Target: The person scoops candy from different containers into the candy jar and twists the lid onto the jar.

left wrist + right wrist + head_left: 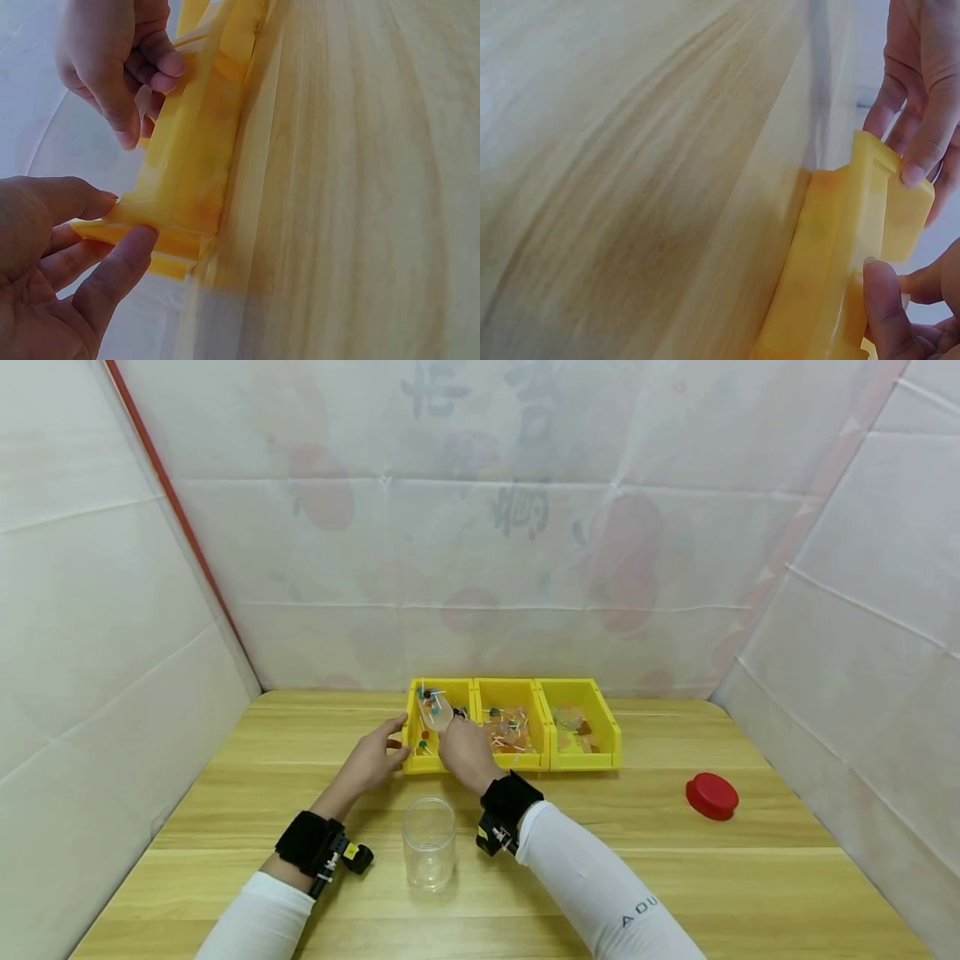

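Three yellow bins stand side by side at the middle of the wooden table. My left hand pinches the front left corner of the left bin; in the left wrist view thumb and forefinger close on that corner's rim. My right hand holds a clear plastic scoop over the same bin, above small lollipops with white sticks. The scoop's translucent handle shows between the right hand's fingers. In the right wrist view the bin corner fills the lower right.
An empty clear jar stands upright between my forearms, close to the front. Its red lid lies at the right. The middle bin and right bin hold mixed sweets. White sheeting walls in the table on three sides.
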